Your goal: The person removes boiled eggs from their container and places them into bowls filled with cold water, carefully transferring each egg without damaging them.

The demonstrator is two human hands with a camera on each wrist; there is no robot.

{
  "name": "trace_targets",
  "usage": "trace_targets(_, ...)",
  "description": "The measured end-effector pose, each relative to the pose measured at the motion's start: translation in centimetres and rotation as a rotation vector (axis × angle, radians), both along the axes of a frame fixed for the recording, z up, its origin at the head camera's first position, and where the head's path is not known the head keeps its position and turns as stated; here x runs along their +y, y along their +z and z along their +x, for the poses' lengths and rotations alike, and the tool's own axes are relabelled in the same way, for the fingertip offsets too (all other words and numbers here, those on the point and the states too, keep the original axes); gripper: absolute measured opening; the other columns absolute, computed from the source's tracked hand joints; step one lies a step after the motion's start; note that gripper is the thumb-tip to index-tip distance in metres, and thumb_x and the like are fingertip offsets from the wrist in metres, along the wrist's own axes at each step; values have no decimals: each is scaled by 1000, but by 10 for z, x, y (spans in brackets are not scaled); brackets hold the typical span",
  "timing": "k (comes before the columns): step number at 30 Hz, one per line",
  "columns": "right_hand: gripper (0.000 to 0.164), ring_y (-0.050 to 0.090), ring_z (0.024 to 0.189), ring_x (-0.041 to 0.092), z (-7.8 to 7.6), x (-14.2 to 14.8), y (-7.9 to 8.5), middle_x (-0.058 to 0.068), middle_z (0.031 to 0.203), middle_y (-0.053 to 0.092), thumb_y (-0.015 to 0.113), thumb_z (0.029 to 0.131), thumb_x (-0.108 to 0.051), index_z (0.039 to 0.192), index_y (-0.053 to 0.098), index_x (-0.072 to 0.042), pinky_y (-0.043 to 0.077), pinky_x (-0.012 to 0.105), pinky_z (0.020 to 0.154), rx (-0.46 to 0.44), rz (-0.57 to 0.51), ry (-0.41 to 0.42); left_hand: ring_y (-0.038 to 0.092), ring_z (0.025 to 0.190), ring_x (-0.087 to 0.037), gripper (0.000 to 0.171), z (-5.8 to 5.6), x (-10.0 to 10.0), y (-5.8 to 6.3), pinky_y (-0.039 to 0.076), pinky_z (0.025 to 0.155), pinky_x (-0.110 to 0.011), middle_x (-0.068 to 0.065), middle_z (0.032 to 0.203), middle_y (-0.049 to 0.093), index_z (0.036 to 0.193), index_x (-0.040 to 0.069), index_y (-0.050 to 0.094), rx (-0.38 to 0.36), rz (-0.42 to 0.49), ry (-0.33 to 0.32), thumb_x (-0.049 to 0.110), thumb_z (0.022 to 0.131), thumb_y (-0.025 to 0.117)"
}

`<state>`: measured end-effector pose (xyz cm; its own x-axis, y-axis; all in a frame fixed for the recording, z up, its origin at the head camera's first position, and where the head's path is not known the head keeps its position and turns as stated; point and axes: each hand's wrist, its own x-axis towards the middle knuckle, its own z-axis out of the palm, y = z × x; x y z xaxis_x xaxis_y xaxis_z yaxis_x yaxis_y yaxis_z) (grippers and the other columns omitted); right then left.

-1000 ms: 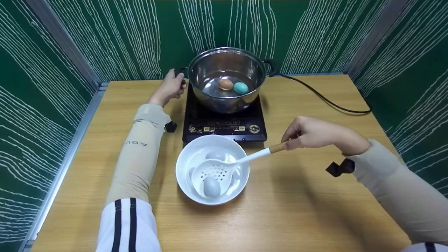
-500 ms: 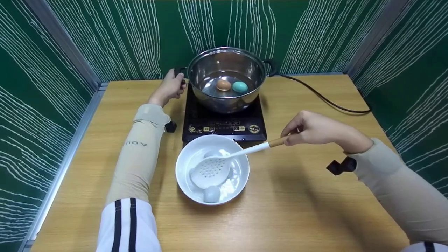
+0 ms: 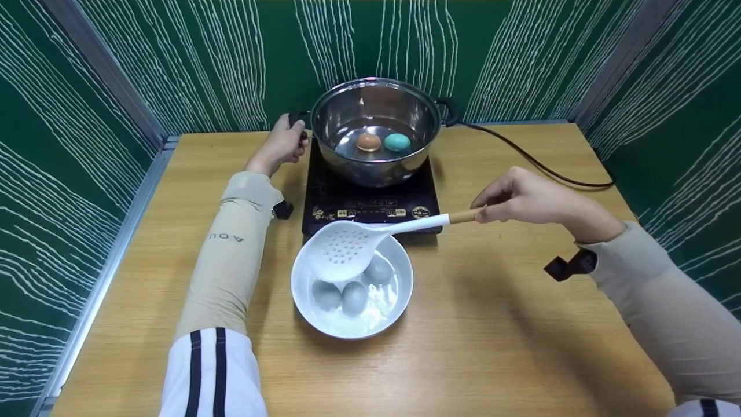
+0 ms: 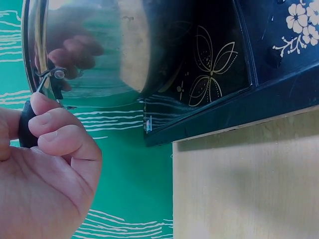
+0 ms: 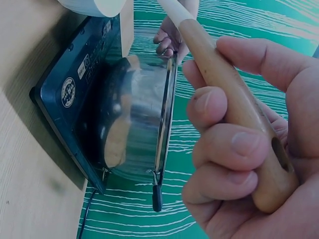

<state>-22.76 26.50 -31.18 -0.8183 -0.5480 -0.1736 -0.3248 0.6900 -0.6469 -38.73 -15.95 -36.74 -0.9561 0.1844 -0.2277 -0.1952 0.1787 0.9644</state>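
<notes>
My right hand [image 3: 524,197] grips the wooden handle of a white slotted skimmer [image 3: 341,249]; the right wrist view shows the fingers curled round the wood [image 5: 224,89]. The skimmer's head hangs over the far left part of a white bowl [image 3: 353,330], with nothing lying in it. Three greyish eggs [image 3: 354,297] sit in the bowl, one partly behind the skimmer. With curled fingers my left hand [image 3: 282,145] holds the black side handle [image 4: 27,122] of a steel pot [image 3: 376,171]. Inside the pot lie a brown egg [image 3: 368,142] and a turquoise egg [image 3: 397,142].
Beneath the pot is a black induction cooktop [image 3: 370,211], its front edge close behind the bowl. A black cord [image 3: 532,159] curves over the right back of the wooden table [image 3: 492,347]. Green walls [image 3: 278,58] with white lines enclose the back and sides.
The skimmer tipped the egg it carried into the bowl, then rose and moved away toward the cooktop. My left hand stayed on the pot handle. The brown egg drifted slightly left.
</notes>
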Motion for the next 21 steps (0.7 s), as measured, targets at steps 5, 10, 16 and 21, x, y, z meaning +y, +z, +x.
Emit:
trace_targets(5,14,48,60,15,-4,4,4,4,72,59,71,91,-21,99,77,-11,37,25,50,1,3,-43,36,52,-9,60,1,1,1,30,47,-22,-2,80,45,155,16,-3,9,-10,1,30,108,29)
trace_targets(10,17,41,53,13,-7,8,7,3,68,54,70,92,-24,100,77,-11,31,24,43,-23,-31,-69,37,54,-10,53,-2,-1,-1,32,49,-24,-5,85,45,153,16,4,17,-20,-9,30,108,28)
trace_targets(16,21,41,51,13,-9,10,9,4,67,52,68,94,-25,103,75,-8,30,24,42,-62,-52,-96,36,56,-10,43,-1,0,-2,31,51,-23,-3,86,45,145,16,16,46,-53,-5,32,108,28)
trace_targets(21,23,42,52,13,-10,11,10,4,66,52,67,94,-27,104,74,-7,32,25,43,-86,-50,-95,35,56,-10,27,-1,1,-4,30,51,-24,-1,82,45,130,18,23,66,-74,0,31,108,28)
